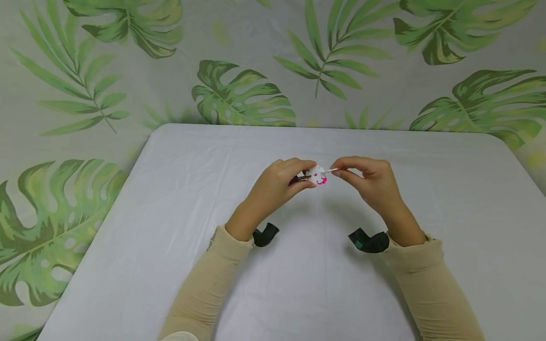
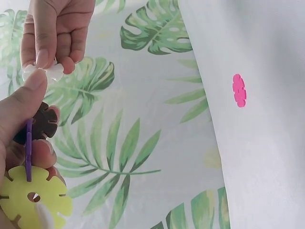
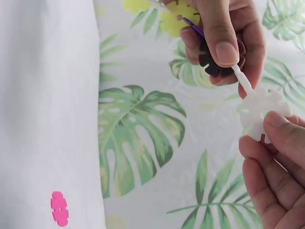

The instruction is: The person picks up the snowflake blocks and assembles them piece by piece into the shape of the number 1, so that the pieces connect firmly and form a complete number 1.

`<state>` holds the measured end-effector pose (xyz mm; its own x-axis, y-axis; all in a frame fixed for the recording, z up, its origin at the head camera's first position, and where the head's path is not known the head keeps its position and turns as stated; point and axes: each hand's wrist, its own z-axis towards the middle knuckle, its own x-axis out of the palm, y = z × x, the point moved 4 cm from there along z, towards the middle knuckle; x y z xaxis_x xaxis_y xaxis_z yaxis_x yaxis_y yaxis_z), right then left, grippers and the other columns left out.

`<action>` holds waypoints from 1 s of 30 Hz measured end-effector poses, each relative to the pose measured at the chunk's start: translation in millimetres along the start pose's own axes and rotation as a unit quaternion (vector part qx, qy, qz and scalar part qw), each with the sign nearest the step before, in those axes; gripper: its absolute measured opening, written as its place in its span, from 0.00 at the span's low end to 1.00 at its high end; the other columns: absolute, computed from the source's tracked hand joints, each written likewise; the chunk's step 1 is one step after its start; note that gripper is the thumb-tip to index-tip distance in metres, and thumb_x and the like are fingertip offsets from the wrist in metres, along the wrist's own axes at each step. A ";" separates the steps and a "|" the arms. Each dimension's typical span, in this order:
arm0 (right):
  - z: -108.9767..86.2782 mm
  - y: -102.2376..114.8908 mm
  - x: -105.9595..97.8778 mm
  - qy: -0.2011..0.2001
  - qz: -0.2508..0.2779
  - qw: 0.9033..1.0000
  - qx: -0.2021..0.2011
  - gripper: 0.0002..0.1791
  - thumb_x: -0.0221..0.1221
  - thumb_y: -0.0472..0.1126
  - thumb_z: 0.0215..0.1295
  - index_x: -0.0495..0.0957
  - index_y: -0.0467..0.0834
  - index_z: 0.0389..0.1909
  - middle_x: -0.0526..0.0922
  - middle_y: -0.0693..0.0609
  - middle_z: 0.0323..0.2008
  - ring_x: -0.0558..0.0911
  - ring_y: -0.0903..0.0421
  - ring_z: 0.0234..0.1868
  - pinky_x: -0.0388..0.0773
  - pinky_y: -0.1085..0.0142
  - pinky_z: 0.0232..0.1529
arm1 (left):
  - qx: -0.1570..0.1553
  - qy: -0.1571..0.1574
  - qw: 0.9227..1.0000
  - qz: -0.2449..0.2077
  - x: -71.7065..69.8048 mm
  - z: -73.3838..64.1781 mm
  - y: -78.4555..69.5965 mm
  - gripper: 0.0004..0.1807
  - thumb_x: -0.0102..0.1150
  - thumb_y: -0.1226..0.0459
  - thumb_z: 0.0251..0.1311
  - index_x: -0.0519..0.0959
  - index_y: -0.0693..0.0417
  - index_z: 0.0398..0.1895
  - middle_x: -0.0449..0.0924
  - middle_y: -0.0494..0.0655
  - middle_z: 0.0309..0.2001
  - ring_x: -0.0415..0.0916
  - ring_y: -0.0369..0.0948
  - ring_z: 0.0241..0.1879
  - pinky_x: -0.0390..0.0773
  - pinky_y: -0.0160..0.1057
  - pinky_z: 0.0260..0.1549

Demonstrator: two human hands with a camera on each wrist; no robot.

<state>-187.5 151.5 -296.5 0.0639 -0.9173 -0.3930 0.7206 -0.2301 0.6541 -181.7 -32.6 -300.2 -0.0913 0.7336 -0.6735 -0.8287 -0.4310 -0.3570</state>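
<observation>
In the head view my left hand [image 1: 277, 182] grips several slotted flower-shaped discs joined together. The left wrist view shows a yellow disc [image 2: 52, 193], a purple disc [image 2: 28, 148] seen edge-on and a dark brown disc [image 2: 45, 123]. A white disc [image 3: 244, 80], edge-on in the right wrist view, sticks out from under the left thumb. My right hand [image 1: 373, 182] pinches a second white disc [image 3: 257, 114] between thumb and fingers. These two white discs meet edge to edge at right angles; how deep their slots engage is unclear.
A pink flower-shaped disc [image 2: 239, 90] lies on the white-covered table [image 1: 170, 213], partly hidden behind the white disc in the head view. Black wrist devices [image 1: 371, 240] hang below both wrists. A leaf-printed cloth [image 1: 149, 94] stands behind the table.
</observation>
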 end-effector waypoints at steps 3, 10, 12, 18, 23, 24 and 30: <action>1.9 6.7 2.3 -0.002 0.002 1.000 -0.016 0.13 0.60 0.15 0.41 0.80 0.32 0.27 0.81 0.44 0.26 0.78 0.60 0.30 0.73 0.72 0.35 | -0.002 0.000 1.000 -0.009 -0.5 -0.2 -0.7 0.20 0.65 0.62 0.49 0.77 0.62 0.45 0.79 0.46 0.36 0.70 0.33 0.28 0.67 0.30 0.34; 6.7 24.4 7.9 0.006 0.023 0.999 -0.034 0.11 0.59 0.14 0.41 0.78 0.28 0.27 0.80 0.42 0.25 0.77 0.60 0.29 0.72 0.74 0.34 | -0.006 0.010 1.000 -0.022 -0.3 -1.8 0.0 0.20 0.64 0.62 0.50 0.77 0.62 0.46 0.78 0.45 0.36 0.69 0.33 0.28 0.66 0.31 0.37; 6.9 25.1 7.8 0.008 0.027 0.999 -0.032 0.11 0.58 0.14 0.42 0.78 0.28 0.27 0.80 0.42 0.26 0.77 0.60 0.30 0.72 0.73 0.36 | -0.009 0.011 1.000 -0.024 -0.6 -2.0 0.5 0.20 0.63 0.61 0.50 0.77 0.62 0.46 0.78 0.46 0.36 0.69 0.33 0.28 0.66 0.31 0.37; 6.9 22.8 1.6 0.020 0.031 0.999 -0.017 0.12 0.57 0.13 0.43 0.77 0.26 0.30 0.79 0.39 0.29 0.76 0.59 0.34 0.72 0.72 0.37 | -0.010 0.015 0.999 -0.035 -1.0 -0.4 0.3 0.21 0.62 0.59 0.52 0.75 0.61 0.48 0.78 0.46 0.37 0.69 0.33 0.30 0.67 0.32 0.38; 2.7 9.0 0.3 0.022 0.056 0.998 -0.003 0.13 0.57 0.13 0.44 0.77 0.27 0.31 0.79 0.41 0.30 0.76 0.57 0.34 0.72 0.71 0.36 | -0.013 0.020 1.000 -0.020 -0.7 1.0 0.4 0.23 0.65 0.57 0.50 0.75 0.61 0.48 0.78 0.46 0.40 0.71 0.35 0.36 0.68 0.33 0.38; 1.8 6.4 1.0 0.023 0.057 0.998 0.001 0.12 0.57 0.14 0.45 0.77 0.28 0.31 0.79 0.42 0.30 0.76 0.57 0.33 0.73 0.72 0.35 | -0.013 0.020 1.000 -0.015 -0.6 1.1 0.3 0.24 0.65 0.57 0.49 0.75 0.61 0.48 0.78 0.46 0.40 0.71 0.36 0.36 0.68 0.33 0.38; -0.7 1.9 6.3 0.015 0.065 0.997 0.029 0.10 0.57 0.17 0.48 0.77 0.29 0.32 0.80 0.45 0.30 0.78 0.57 0.30 0.75 0.71 0.32 | 0.000 0.004 1.000 0.013 -0.7 1.3 -0.6 0.24 0.66 0.57 0.48 0.76 0.60 0.47 0.78 0.46 0.41 0.73 0.38 0.34 0.70 0.32 0.34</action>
<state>-185.2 145.5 -298.2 0.1762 -0.9306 -0.3208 0.6634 -0.1285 0.7371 -181.9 -32.1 -298.7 -0.1081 0.7185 -0.6871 -0.8257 -0.4497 -0.3405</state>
